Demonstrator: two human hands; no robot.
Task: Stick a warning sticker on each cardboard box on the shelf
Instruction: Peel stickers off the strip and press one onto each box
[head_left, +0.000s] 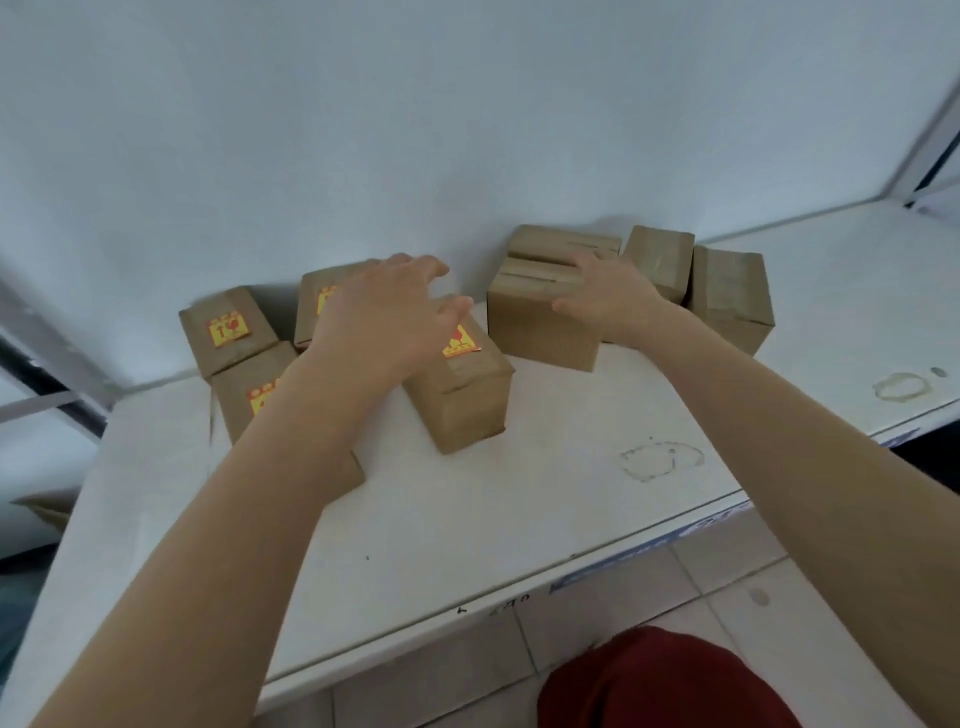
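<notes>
Beneath right fingers (584, 267), unstickered box (540, 325)

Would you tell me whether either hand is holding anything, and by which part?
Nothing is held: the left hand hovers open above stickered boxes; the right hand rests open on an unstickered box, at its top.

The white shelf (467, 519) carries four stickered boxes (457, 410) clustered at its left rear, each with a yellow-and-red label on top. Just beside them to the right stand plain boxes (540, 332), and faint ring stains (660, 460) mark the shelf's bare front.
</notes>
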